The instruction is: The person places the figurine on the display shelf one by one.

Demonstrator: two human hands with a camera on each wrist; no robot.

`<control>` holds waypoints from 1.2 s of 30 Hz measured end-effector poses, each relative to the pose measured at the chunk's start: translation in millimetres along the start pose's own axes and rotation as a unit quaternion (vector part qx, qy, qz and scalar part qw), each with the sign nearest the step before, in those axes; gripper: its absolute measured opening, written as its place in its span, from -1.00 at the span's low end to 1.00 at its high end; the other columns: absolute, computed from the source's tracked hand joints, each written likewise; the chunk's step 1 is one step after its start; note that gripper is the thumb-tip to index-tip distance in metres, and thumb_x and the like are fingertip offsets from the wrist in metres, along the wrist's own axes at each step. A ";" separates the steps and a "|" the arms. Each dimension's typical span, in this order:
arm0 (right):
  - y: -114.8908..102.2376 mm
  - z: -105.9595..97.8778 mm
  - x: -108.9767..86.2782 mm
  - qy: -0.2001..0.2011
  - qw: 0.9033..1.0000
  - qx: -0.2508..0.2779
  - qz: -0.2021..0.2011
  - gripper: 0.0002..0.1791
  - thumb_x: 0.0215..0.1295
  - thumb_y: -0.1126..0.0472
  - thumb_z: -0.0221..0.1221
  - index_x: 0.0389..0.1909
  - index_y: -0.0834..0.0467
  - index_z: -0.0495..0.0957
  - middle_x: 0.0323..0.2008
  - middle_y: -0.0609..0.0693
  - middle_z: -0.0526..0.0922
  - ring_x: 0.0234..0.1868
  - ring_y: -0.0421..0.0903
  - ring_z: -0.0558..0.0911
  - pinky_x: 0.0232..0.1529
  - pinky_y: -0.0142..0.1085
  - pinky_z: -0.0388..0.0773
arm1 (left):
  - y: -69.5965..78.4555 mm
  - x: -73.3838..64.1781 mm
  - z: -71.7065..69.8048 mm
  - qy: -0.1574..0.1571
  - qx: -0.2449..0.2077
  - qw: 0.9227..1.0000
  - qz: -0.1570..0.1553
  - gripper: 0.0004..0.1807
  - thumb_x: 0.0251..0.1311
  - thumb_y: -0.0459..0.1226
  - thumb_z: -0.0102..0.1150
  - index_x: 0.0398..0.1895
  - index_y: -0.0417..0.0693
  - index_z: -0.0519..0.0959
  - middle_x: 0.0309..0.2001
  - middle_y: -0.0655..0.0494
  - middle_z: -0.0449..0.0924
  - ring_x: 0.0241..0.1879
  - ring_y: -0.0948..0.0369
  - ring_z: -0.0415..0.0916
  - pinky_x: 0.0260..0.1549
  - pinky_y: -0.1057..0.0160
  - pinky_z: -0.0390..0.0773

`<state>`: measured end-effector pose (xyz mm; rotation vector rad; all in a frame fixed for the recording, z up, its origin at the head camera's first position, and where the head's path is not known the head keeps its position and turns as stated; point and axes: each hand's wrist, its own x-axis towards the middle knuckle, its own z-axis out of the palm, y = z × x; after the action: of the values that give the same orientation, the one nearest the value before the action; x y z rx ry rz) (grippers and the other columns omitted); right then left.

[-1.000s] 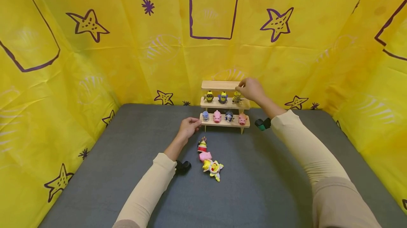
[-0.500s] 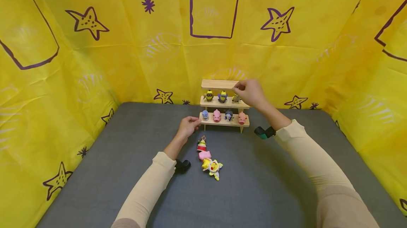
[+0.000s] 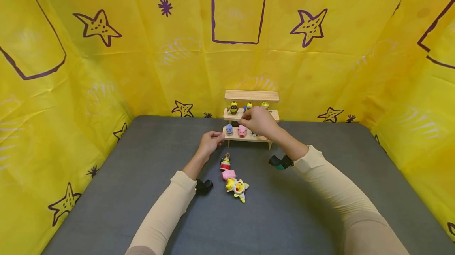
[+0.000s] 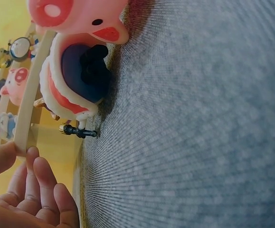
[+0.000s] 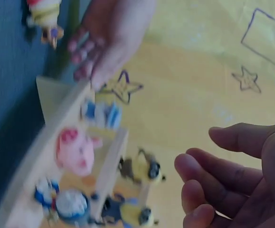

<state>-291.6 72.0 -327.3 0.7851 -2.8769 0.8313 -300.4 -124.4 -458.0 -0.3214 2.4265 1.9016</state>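
A three-tier wooden shelf [image 3: 251,95] stands at the back of the table. My left hand [image 3: 211,142] pinches the left end of its lowest board [image 4: 30,99] between thumb and forefinger. In front of the shelf is my right hand [image 3: 262,122], its fingers loosely bent and holding nothing in the right wrist view. It partly covers the middle and lower rows in the head view. Yellow minion figures [image 3: 233,108] stand on the middle board. The bottom board carries a small blue figure [image 3: 229,129], a pink pig [image 3: 242,131] and others partly hidden.
On the grey table [image 3: 142,160], before the shelf, lie a minion figure in red [image 3: 225,163], a pink pig [image 3: 229,174] and a yellow-white star-shaped toy [image 3: 239,188]. A yellow patterned cloth [image 3: 185,77] hangs behind and at both sides.
My right hand has moved left and down from the right-hand figure on the middle board, which stays there. My left hand has stayed at the shelf's left end.
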 end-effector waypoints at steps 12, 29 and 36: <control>-4.3 45.9 -7.3 -0.053 0.998 -0.016 -0.023 -0.81 0.25 0.14 0.26 -0.42 0.16 0.75 -0.59 -0.06 0.66 -0.63 -0.24 0.44 -0.56 -0.44 0.31 | -1.4 0.3 0.6 -0.002 -0.012 1.000 0.003 -0.72 0.31 -0.22 0.19 -0.04 -0.24 0.60 -0.24 -0.06 0.68 -0.41 0.27 0.48 -0.31 0.33 0.46; -5.5 108.2 -21.5 -0.074 0.995 -0.073 -0.008 -0.67 0.09 -0.07 0.39 -0.52 0.13 0.70 -0.70 -0.14 0.57 -0.64 -0.21 0.42 -0.58 -0.35 0.30 | 0.5 -1.6 -0.1 -0.002 -0.006 1.000 -0.001 -0.72 0.31 -0.24 0.18 -0.03 -0.26 0.59 -0.22 -0.09 0.68 -0.39 0.22 0.51 -0.27 0.27 0.50; -4.0 119.3 -20.9 -0.100 0.992 -0.078 0.000 -0.69 0.02 -0.02 0.45 -0.43 0.13 0.63 -0.60 -0.10 0.57 -0.55 -0.17 0.49 -0.52 -0.30 0.37 | -0.3 0.7 0.9 0.001 -0.005 1.000 0.005 -0.72 0.31 -0.26 0.18 -0.04 -0.28 0.59 -0.22 -0.11 0.69 -0.41 0.25 0.51 -0.28 0.29 0.52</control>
<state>-260.3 17.7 -431.1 0.8986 -3.0671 0.5456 -301.1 -123.7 -458.6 -0.3124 2.4260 1.9198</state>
